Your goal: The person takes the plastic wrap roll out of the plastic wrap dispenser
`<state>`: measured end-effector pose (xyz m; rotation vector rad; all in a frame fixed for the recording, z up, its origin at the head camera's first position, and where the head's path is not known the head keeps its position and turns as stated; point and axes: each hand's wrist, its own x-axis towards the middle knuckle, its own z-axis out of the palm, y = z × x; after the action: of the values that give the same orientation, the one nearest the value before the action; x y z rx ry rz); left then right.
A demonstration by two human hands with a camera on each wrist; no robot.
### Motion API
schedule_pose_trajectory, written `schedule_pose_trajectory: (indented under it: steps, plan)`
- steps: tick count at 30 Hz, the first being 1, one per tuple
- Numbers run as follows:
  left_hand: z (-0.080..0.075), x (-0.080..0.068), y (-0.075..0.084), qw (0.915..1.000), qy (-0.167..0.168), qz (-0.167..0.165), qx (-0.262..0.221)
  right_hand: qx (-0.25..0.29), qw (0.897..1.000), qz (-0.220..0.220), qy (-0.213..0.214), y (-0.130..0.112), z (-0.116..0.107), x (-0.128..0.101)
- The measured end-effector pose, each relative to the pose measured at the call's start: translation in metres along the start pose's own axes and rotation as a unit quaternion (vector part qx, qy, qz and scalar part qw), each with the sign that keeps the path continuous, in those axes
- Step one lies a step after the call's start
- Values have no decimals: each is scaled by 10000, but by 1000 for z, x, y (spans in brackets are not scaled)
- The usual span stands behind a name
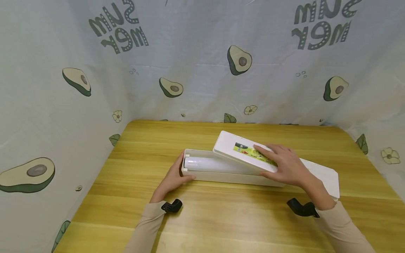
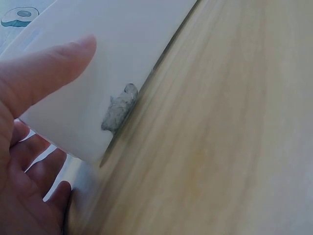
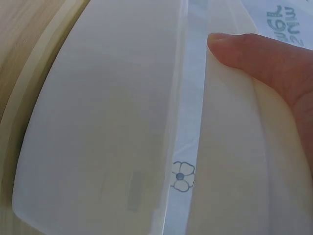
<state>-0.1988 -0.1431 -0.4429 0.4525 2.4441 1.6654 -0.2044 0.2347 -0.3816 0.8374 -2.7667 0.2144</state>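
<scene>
A long white plastic box (image 1: 234, 177) lies across the table, open at the top. Inside it rests a pale, shiny roll (image 1: 205, 163), probably cling film. My left hand (image 1: 172, 177) grips the box's left end, thumb on the front wall and fingers around the end. A grey torn patch (image 2: 119, 110) marks that wall in the left wrist view. With my right hand (image 1: 286, 163) I hold the white lid (image 1: 226, 142), which has a yellow-green label (image 1: 248, 151). The lid is tilted over the box's right part, hiding that part of the roll; my thumb lies along its near edge.
Another flat white piece (image 1: 324, 177) lies to the right, partly behind my right wrist. The wooden table (image 1: 221, 218) reaches back to a pale curtain (image 1: 202, 70) printed with avocados. A black wrist camera mount (image 1: 172, 206) sits on each forearm.
</scene>
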Motion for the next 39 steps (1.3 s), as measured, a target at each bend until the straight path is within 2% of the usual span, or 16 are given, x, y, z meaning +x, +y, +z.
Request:
schedule_pose_trajectory:
  steps: [7,26,29,36,39]
  plan:
    - [2,2,-5,9999,-8,41,-151,-61,9998,176,-27,7,-5,-9]
    - [3,2,-3,10000,16,61,-2,-58,9982,547,259,19,-7,-30]
    - [5,3,-8,10000,-12,79,-49,-70,9977,584,336,22,-8,-37]
    - [11,10,-34,9998,132,77,-104,-116,9971,693,302,25,-7,-44]
    - [9,11,-38,9998,168,115,-69,-110,9969,702,324,26,-7,-44]
